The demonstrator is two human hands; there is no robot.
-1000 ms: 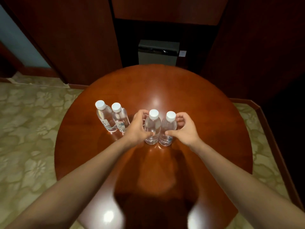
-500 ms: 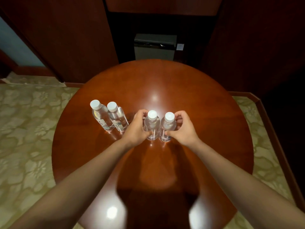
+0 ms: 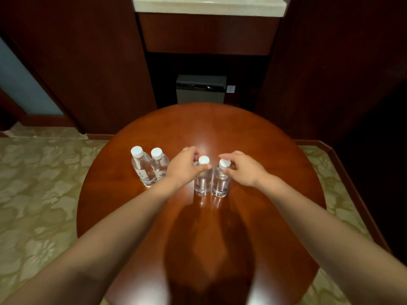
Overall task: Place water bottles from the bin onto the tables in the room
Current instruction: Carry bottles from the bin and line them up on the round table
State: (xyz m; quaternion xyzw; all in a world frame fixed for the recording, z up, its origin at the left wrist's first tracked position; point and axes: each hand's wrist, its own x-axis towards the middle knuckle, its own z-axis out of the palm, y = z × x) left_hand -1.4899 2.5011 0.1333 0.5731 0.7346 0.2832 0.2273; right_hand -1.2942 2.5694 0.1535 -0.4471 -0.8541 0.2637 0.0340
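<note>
- Table [image 3: 253, 137]: round, glossy reddish-brown wood, shiny enough to throw glare and reflect the arms.
- Four small bottles stand upright on it. All are clear, ribbed plastic with flat white screw caps.
- Bottle 1 [image 3: 139, 167] and bottle 2 [image 3: 159, 165] sit touching at roughly 10 o'clock on the tabletop. Both have pale printed labels low down.
- Bottle 3 [image 3: 202, 182] and bottle 4 [image 3: 220, 182] stand side by side near the middle, a bit toward 12. They look to be touching at the base. Can't make out labels on these two.
- Left hand [image 3: 184, 167]: fingers curled round the top of bottle 3, thumb pressed on its shoulder just under the cap, so it's gripping it.
- Right hand [image 3: 244, 170]: thumb and fingers pinch bottle 4 at the neck, right by the cap, from its 3 o'clock side.
- Bin [image 3: 200, 91]: boxy, grey with a dark lid, on the floor past the table at 12 o'clock, under a dark wood cabinet.
- Counter [image 3: 207, 5]: pale, stone-looking slab on top of that cabinet.
- Carpet [image 3: 39, 194]: soft beige-green with a big floral pattern, at 9 and 3 o'clock.
</note>
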